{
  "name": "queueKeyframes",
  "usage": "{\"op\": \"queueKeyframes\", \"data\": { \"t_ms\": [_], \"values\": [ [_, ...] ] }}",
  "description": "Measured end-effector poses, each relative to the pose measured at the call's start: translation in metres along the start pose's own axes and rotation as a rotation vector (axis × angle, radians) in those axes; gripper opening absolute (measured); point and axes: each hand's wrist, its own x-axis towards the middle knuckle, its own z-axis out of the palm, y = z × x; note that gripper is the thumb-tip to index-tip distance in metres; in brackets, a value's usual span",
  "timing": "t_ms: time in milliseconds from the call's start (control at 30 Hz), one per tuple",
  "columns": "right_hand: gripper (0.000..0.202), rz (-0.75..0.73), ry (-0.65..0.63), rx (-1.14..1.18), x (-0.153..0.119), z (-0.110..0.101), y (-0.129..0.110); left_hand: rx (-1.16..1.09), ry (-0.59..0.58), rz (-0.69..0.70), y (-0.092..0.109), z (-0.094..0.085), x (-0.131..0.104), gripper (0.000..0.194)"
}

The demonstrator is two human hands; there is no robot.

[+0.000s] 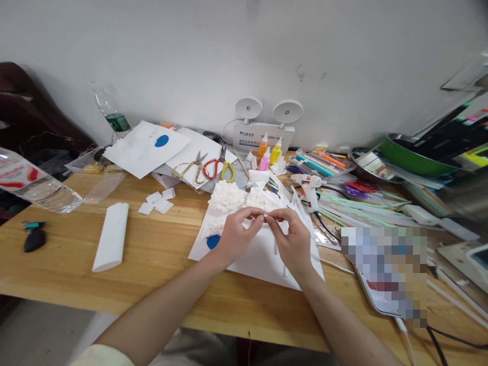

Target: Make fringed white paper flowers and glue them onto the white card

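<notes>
My left hand (241, 233) and my right hand (292, 239) meet at the fingertips, both closed on a tiny white piece (266, 216). Most of that piece is hidden by the fingers. Beneath my hands lies a white paper sheet (247, 262) on the wooden table (160, 274). White crumpled clumps (227, 196) rest on the sheet's far part, just beyond my hands. A blue patch (213, 241) shows on the sheet beside my left wrist.
Scissors (198, 166), pliers (227, 170), paint bottles (264, 159) and a glue gun (309, 190) lie beyond. A folded white paper (112, 236), paper squares (156, 201) and a water bottle (41, 188) are left. A phone (381, 284) with a cable is right.
</notes>
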Motion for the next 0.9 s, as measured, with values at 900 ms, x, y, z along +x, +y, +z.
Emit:
{"op": "queueKeyframes", "data": {
  "t_ms": [900],
  "values": [
    [0.009, 0.098, -0.176, 0.164, 0.002, -0.003, 0.01, 0.04, 0.013, -0.002, 0.001, -0.003, 0.002, 0.011]
  ]
}}
